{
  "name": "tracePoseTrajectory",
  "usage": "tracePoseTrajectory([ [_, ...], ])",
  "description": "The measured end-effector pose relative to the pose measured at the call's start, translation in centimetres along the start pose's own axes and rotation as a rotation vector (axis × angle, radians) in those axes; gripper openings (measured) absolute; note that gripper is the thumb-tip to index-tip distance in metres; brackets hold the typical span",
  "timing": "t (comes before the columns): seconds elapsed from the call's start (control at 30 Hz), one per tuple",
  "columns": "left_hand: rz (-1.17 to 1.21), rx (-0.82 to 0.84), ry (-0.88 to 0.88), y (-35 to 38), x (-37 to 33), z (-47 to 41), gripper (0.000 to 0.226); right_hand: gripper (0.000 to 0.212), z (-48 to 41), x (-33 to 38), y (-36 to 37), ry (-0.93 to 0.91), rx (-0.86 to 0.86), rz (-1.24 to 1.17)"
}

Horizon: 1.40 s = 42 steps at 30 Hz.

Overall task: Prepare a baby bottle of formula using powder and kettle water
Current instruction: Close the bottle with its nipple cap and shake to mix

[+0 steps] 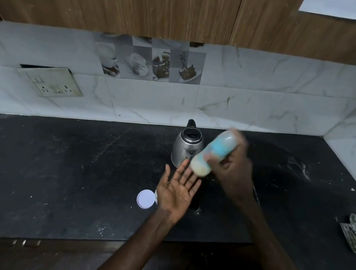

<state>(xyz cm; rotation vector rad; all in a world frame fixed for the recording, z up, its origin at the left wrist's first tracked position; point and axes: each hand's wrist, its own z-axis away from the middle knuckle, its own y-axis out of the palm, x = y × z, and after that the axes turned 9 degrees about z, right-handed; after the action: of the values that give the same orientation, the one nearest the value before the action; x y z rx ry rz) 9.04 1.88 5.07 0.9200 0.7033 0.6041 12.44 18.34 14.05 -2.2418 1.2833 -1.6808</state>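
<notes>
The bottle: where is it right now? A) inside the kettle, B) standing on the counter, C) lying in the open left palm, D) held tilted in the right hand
D: the right hand grips the bottle tilted above the counter, while the left hand is open and empty.

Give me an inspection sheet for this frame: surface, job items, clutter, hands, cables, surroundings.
Surface: black counter, dusted with pale specks.
Job's things: baby bottle, motion-blurred, tilted, pale liquid at its lower end; steel kettle upright behind it; white lid flat on the counter beside a container mostly hidden by the left hand.
Clutter: crumpled foil packet at the right edge.
Grippers: right hand gripping the bottle; left hand open, palm up, holding nothing.
Cables: nothing seen.
Surroundings: marble-look tiled wall, switch and socket plate, wooden cabinets above.
</notes>
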Motion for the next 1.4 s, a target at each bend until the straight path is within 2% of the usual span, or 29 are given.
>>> tracePoseTrajectory([
  [0.07, 0.012, 0.005, -0.002, -0.3, -0.3, -0.3, 0.067, 0.089, -0.3, 0.1, 0.2, 0.091, -0.307, -0.188],
  [0.1, 0.029, -0.001, -0.002, -0.3, -0.4, -0.4, 0.067, 0.088, 0.4, 0.4, 0.8, 0.109, -0.317, -0.166],
  [0.2, 0.061, -0.015, -0.009, -0.5, -0.6, -0.7, 0.067, 0.091, 3.5, 0.7, 2.3, 0.034, 0.114, 0.086],
  [0.23, 0.048, -0.011, -0.007, -0.6, -0.6, -0.7, 0.066, 0.09, 3.8, 0.2, 2.2, 0.017, 0.113, 0.125],
  [0.33, -0.01, -0.009, 0.001, -0.7, -0.8, -0.6, 0.066, 0.086, 2.8, -0.6, 1.9, 0.168, -0.304, -0.072],
  [0.37, 0.001, -0.017, -0.002, -0.6, -0.8, -0.5, 0.066, 0.088, 3.0, -0.5, 2.1, 0.201, -0.329, -0.101],
  [0.4, 0.026, -0.03, -0.008, -0.4, -0.8, -0.4, 0.065, 0.089, 3.7, -0.1, 2.5, 0.203, -0.237, -0.078],
  [0.47, 0.076, -0.047, -0.017, -0.1, -0.5, -0.3, 0.066, 0.093, 5.7, 0.0, 3.6, 0.141, 0.093, 0.058],
  [0.5, 0.088, -0.047, -0.02, 0.0, -0.3, -0.2, 0.066, 0.094, 6.5, -0.2, 3.9, 0.108, 0.194, 0.1],
  [0.63, 0.096, -0.021, -0.029, 0.1, -0.3, 0.5, 0.066, 0.108, 6.7, -1.3, 4.2, 0.058, 0.34, 0.061],
  [0.73, 0.078, -0.073, -0.027, 0.5, -0.3, 0.8, 0.064, 0.123, 5.3, -2.1, 3.2, 0.051, 0.462, 0.047],
  [0.83, 0.094, -0.066, -0.033, 0.7, -0.3, 0.6, 0.062, 0.121, 4.1, -2.3, 2.4, -0.001, 0.536, 0.043],
  [0.9, 0.089, -0.053, -0.049, 0.7, -0.3, 0.6, 0.061, 0.111, 4.0, -2.2, 2.3, -0.054, 0.541, 0.092],
  [0.97, 0.072, -0.05, -0.052, 0.8, -0.2, 0.7, 0.061, 0.099, 3.4, -1.2, 1.7, -0.109, 0.478, 0.148],
  [1.0, 0.063, -0.054, -0.042, 0.7, -0.2, 0.7, 0.062, 0.095, 2.8, -0.8, 1.1, -0.111, 0.386, 0.153],
  [1.03, 0.056, -0.064, -0.031, 0.4, -0.2, 0.6, 0.062, 0.092, 2.1, -0.7, 0.8, -0.088, 0.235, 0.114],
  [1.1, 0.03, -0.072, -0.017, -0.1, -0.2, 0.4, 0.062, 0.087, 1.4, -0.4, 0.5, 0.004, -0.155, -0.12],
  [1.13, 0.027, -0.068, -0.013, -0.1, -0.2, 0.4, 0.062, 0.087, 1.7, -0.3, 0.9, 0.034, -0.271, -0.165],
  [1.17, 0.04, -0.074, -0.016, -0.1, -0.1, 0.4, 0.062, 0.087, 2.2, 0.0, 1.4, 0.057, -0.256, -0.14],
  [1.23, 0.07, -0.092, -0.027, -0.2, -0.1, 0.5, 0.063, 0.091, 4.2, 0.4, 2.4, 0.036, 0.091, 0.091],
  [1.27, 0.07, -0.088, -0.027, -0.3, 0.0, 0.6, 0.064, 0.092, 5.0, 0.0, 2.4, -0.003, 0.213, 0.213],
  [1.3, 0.063, -0.082, -0.024, -0.5, 0.0, 0.6, 0.065, 0.092, 5.2, -0.5, 2.3, -0.016, 0.186, 0.274],
  [1.33, 0.044, -0.082, -0.015, -0.5, -0.1, 0.5, 0.065, 0.09, 4.8, -1.0, 1.9, 0.006, 0.041, 0.221],
  [1.37, 0.022, -0.082, -0.007, -0.7, -0.2, 0.6, 0.065, 0.088, 4.5, -1.0, 1.6, 0.07, -0.134, 0.079],
  [1.4, 0.012, -0.082, 0.0, -0.9, -0.1, 0.7, 0.064, 0.088, 4.3, -1.0, 1.5, 0.125, -0.238, -0.017],
])
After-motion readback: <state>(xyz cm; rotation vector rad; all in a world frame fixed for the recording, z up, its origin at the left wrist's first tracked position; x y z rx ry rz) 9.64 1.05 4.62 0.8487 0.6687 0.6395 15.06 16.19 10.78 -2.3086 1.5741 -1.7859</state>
